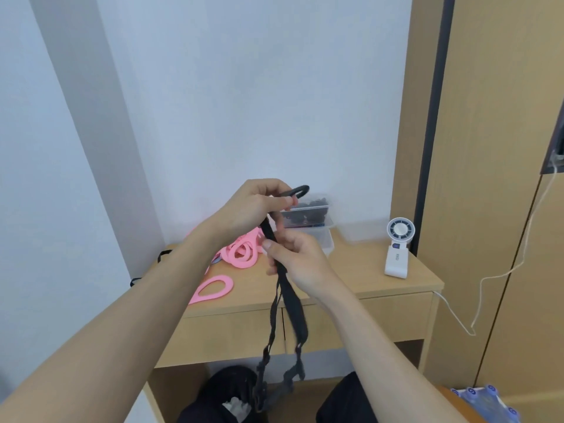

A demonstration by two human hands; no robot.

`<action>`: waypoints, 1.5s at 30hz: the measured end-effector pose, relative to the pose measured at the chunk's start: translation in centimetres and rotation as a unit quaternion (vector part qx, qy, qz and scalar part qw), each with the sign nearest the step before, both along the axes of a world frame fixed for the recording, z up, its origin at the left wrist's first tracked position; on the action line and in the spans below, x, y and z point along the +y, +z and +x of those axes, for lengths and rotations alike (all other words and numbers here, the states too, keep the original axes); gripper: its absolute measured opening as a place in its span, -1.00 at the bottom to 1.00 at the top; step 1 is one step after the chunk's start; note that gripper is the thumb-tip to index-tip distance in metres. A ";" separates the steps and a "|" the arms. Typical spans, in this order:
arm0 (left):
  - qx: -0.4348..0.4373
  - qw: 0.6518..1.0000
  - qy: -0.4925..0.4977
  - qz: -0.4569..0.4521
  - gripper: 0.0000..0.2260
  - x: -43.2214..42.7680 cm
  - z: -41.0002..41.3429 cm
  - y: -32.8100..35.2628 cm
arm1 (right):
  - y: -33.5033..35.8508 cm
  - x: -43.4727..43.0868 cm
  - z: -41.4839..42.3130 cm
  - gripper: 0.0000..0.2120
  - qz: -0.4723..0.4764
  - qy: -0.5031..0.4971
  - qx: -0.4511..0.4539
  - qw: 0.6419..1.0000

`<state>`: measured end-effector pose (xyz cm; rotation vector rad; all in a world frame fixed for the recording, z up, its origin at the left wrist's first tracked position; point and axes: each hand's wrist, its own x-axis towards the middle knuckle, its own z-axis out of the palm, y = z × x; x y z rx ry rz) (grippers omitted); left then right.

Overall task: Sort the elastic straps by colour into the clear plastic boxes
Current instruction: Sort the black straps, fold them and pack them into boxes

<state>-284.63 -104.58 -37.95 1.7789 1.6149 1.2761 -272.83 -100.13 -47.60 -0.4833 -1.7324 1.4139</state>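
Observation:
A long black elastic strap hangs in front of the desk, its lower ends dangling near my knees. My left hand grips its looped top end above the desk. Just below, my right hand pinches the same strap between thumb and fingers. Pink straps lie in a heap on the desk's left part, and one pink loop lies apart near the front edge. A clear plastic box holding black straps stands at the back, stacked on another clear box.
The wooden desk stands against a white wall. A small white fan sits on its right side, beside a wooden wardrobe with a dangling white cable. Black strap ends hang over the desk's left edge.

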 end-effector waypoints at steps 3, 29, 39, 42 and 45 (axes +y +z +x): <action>0.008 0.999 0.037 0.036 -0.90 -0.4 -1.1 -0.1 | -0.2 0.1 0.0 -0.78 -0.035 -0.009 -0.009 0.999; -0.116 0.990 0.075 0.032 -0.82 -2.3 -1.6 -3.7 | 1.2 0.0 1.0 -0.85 -0.020 -0.072 0.049 0.996; -0.061 0.993 0.085 0.053 -0.81 -2.3 -0.2 -5.8 | 0.7 -0.6 0.6 -0.81 0.032 -0.063 0.028 0.997; -0.044 0.990 0.111 0.070 -0.63 -2.1 -0.1 -5.9 | 0.0 -0.4 0.4 -0.91 0.079 -0.095 0.011 0.992; 0.019 0.993 0.103 0.051 -0.38 -2.5 -0.3 -5.5 | 0.0 -0.2 0.8 -0.88 0.074 -0.078 -0.003 0.994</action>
